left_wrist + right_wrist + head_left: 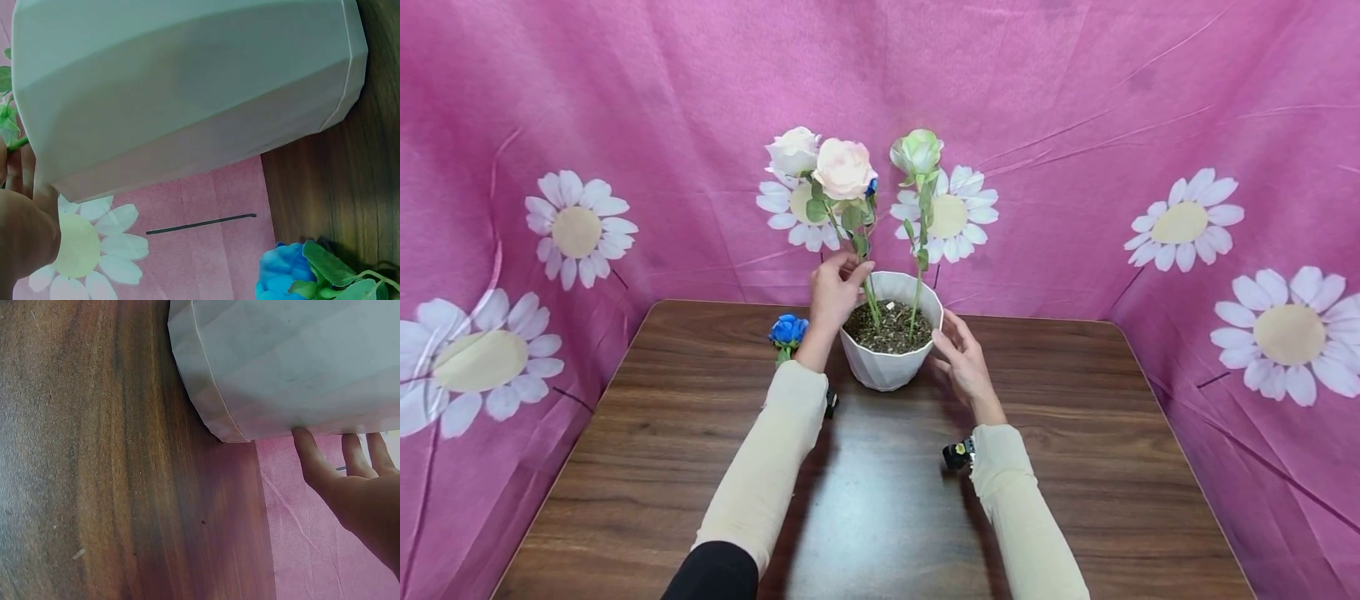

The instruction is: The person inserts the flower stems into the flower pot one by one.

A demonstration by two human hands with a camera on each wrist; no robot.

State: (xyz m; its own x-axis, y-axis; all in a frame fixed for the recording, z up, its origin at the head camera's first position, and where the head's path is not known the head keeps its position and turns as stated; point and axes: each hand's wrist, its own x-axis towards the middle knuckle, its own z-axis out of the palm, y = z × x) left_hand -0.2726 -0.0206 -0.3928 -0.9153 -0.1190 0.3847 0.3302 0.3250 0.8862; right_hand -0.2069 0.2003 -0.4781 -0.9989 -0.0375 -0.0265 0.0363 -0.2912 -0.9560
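A white faceted flowerpot [887, 371] filled with dark soil [891, 333] stands on the table. Artificial roses rise from it: a white rose [793, 153], a pale pink rose [844, 169] and, apart on the right, a green-white rose [917, 154]. Part of a blue flower [872, 187] shows behind the pink one. My left hand [837, 292] pinches a green rose stem [19, 144] above the pot's left rim; which flower it belongs to I cannot tell. With extended fingers, my right hand [964, 362] touches the pot's right side, its fingertips against the wall in the right wrist view.
Left of the pot, another blue rose [788, 331] lies on the brown wooden table [1060, 500], partly hidden by my left arm. Pink cloth [1037, 83] printed with large daisies hangs behind and on both sides. Small crumbs [78, 554] lie on the tabletop.
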